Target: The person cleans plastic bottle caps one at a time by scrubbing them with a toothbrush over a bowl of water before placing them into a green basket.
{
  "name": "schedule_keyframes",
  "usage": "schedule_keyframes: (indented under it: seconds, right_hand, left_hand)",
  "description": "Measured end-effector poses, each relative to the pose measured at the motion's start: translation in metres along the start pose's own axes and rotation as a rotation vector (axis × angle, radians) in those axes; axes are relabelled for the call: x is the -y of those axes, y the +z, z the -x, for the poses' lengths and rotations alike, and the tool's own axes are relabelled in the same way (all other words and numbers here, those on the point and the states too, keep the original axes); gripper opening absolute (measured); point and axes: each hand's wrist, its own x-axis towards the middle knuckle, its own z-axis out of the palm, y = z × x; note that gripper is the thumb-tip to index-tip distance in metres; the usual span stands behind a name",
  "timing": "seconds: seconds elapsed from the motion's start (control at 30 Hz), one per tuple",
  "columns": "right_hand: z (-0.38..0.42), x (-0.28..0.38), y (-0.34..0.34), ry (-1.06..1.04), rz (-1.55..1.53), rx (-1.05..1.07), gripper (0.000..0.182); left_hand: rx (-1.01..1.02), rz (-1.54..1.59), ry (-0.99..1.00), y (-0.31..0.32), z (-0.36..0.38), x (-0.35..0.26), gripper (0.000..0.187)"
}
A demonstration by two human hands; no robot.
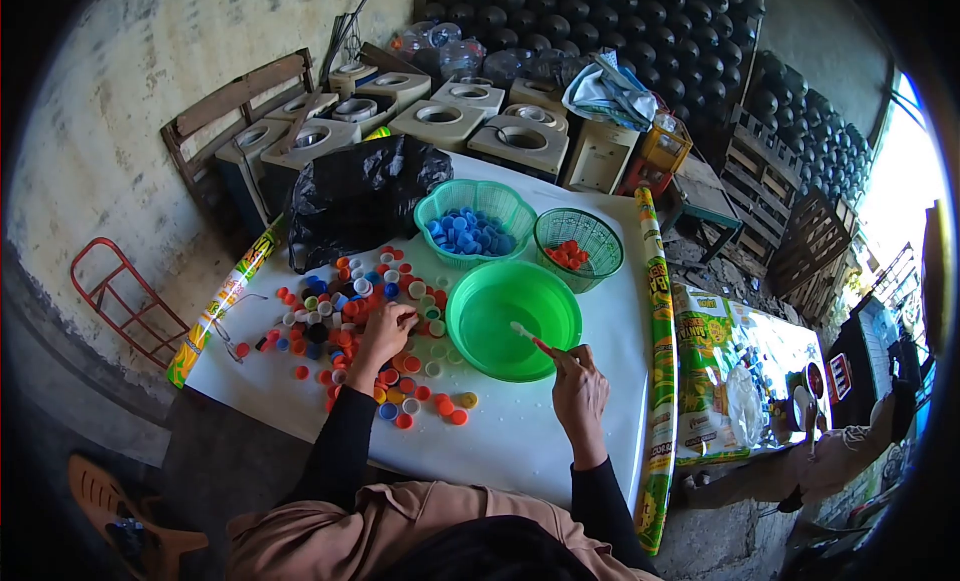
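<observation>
My right hand (581, 386) grips the red-and-white handle of a toothbrush (541, 345), its pale head tilted over the near right side of a green basin (462, 349). Water seems to lie inside the basin. Over a spread of loose plastic bottle caps (345, 316) is my left hand (387, 333), fingers curled together; whatever they pinch is hidden. Those caps are mostly orange and red, with white, blue, yellow and black ones among them. Behind the basin, a green basket (421, 203) contains blue caps (468, 231). A smaller dark green basket (614, 243) holds orange caps (567, 254).
A black plastic bag (365, 191) rests at the table's back left. Rolled printed sheeting (658, 381) runs along the right edge of the white table (520, 436). Old water dispensers (437, 124) crowd behind it. At right stand a second table and another person (800, 471).
</observation>
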Motion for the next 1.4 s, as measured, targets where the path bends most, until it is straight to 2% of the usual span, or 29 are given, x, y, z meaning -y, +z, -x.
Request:
schedule_keyframes:
  seconds: [0.13,0.23,0.33,0.4,0.53,0.6,0.63,0.77,0.87,1.0,1.13,1.23,1.4]
  right_hand:
    - [-0.001,0.004,0.001,-0.035,-0.003,0.019,0.019]
    - [-0.002,0.011,-0.006,0.034,-0.074,-0.030,0.017]
    - [0.002,0.016,-0.008,0.113,-0.181,-0.060,0.015]
    - [0.006,0.020,-0.008,0.147,-0.267,-0.111,0.015]
    - [0.017,0.030,-0.009,0.125,-0.366,-0.107,0.016]
    - [0.021,0.025,0.002,0.100,-0.332,-0.098,0.017]
    - [0.020,0.021,0.002,0.176,-0.317,-0.061,0.018]
    - [0.021,0.022,-0.008,0.132,-0.215,-0.053,0.018]
    - [0.005,0.015,-0.010,0.119,-0.022,-0.049,0.016]
    - [-0.016,-0.010,0.013,-0.075,0.136,-0.036,0.016]
    - [-0.019,0.010,-0.008,0.064,0.014,-0.031,0.015]
    - [-0.008,0.025,-0.022,0.022,-0.116,-0.040,0.015]
    - [-0.004,0.016,-0.019,0.031,-0.120,0.032,0.018]
  left_hand:
    - [-0.062,-0.024,0.044,0.002,0.010,0.002,0.022]
    - [-0.049,0.207,0.022,-0.009,0.013,-0.021,0.025]
    - [0.079,0.915,-0.109,-0.003,0.012,-0.047,0.025]
    - [0.099,1.000,-0.066,0.005,0.010,-0.072,0.024]
    - [0.159,1.162,-0.113,0.041,0.002,-0.100,0.021]
    - [0.200,1.169,-0.122,0.057,0.000,-0.103,0.021]
    - [0.200,1.138,-0.121,0.067,-0.003,-0.100,0.023]
    - [0.182,1.033,-0.069,0.080,-0.009,-0.102,0.028]
    - [0.090,0.480,0.139,0.072,-0.010,-0.100,0.029]
    - [0.052,0.464,0.156,0.087,-0.015,-0.088,0.033]
    - [-0.003,0.296,0.252,0.089,-0.019,-0.084,0.035]
    - [0.038,0.296,0.215,0.087,-0.020,-0.089,0.035]
    - [0.111,0.432,0.130,0.083,-0.019,-0.097,0.034]
